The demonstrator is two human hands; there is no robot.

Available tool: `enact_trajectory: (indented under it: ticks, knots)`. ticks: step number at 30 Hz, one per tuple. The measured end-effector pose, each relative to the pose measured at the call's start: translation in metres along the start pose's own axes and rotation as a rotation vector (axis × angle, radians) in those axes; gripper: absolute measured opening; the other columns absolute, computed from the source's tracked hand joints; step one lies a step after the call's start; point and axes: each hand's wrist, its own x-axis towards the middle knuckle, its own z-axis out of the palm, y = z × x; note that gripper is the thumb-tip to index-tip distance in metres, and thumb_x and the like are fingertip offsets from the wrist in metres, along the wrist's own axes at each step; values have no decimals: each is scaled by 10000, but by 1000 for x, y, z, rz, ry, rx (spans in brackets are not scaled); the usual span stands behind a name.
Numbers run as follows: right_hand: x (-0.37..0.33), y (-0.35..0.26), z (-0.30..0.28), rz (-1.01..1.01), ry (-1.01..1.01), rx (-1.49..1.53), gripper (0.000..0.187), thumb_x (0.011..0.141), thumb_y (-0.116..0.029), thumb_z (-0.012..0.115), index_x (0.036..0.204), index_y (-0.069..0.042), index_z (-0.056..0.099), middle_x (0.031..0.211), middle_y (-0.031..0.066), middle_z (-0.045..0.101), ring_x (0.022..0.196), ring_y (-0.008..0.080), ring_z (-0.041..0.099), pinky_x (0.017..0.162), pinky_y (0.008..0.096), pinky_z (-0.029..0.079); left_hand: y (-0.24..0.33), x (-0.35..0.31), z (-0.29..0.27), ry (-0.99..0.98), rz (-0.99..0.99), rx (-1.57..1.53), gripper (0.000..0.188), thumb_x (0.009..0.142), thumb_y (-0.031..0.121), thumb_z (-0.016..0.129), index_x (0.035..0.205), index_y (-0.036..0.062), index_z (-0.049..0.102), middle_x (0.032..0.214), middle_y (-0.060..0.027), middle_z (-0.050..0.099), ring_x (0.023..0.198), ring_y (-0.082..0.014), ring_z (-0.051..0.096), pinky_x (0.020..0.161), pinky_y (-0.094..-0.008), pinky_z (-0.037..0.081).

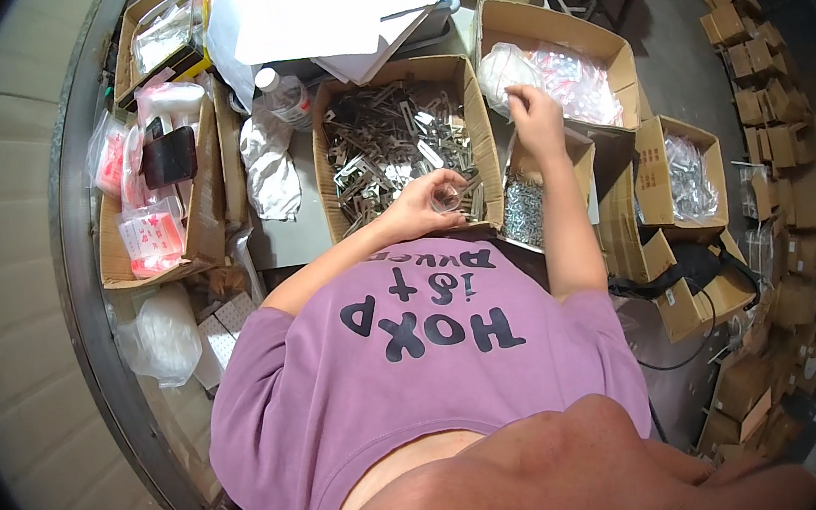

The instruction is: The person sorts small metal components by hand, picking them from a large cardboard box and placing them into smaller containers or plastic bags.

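Left hand (412,211) around clear cup (446,197), perhaps

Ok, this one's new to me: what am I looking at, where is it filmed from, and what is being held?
There is no machine here, just a person working bare-handed. The single picture comes from a wide fisheye camera on the person's head, looking down past a purple shirt, so straight edges curve.

On the grey table stands a cardboard box of metal parts, with a bottle beside it. The left hand has a clear, rounded item in its grip, over the box's near edge. The right hand is at a whitish plastic bundle, by some clear bags; whether it grasps the bundle is unclear.
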Motion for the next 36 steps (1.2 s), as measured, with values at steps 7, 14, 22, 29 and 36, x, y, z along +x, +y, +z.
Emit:
enact_trajectory:
  ticks: [7,14,22,29,36]
  knots:
    - [51,28,27,117,-184,-563,257,753,-195,552,864,7,665,912,230,638,876,362,618,781,415,490,1,-7,0,40,66,-106,507,682,98,754,1121,25,511,880,-25,542,836,-100,514,787,-251,426]
    - [48,29,16,140,-190,-601,314,740,-239,644,940,4,641,836,227,642,797,369,627,746,418,489,0,-15,-9,110,38,-52,481,707,105,741,1126,25,517,1050,-55,561,972,-142,538,898,-290,423]
    - [30,39,3,164,6,-97,197,796,-161,620,947,-38,645,829,183,652,794,339,633,727,390,485,3,-5,-3,52,24,-73,480,711,80,732,1131,35,506,920,-3,548,854,-77,512,756,-233,438]
    - [-33,-48,-31,6,-250,243,125,776,-32,612,894,1,639,778,140,655,714,206,646,666,307,492,11,3,-5,82,42,-29,515,690,92,755,1138,35,508,1041,-43,556,944,-104,521,831,-260,436]
    - [-72,-92,-32,-202,-602,387,207,761,-25,632,968,-16,638,1004,138,626,919,255,606,817,327,475,16,3,-1,54,117,-8,500,715,42,692,1163,4,473,1097,-66,543,1008,-141,517,876,-275,434]
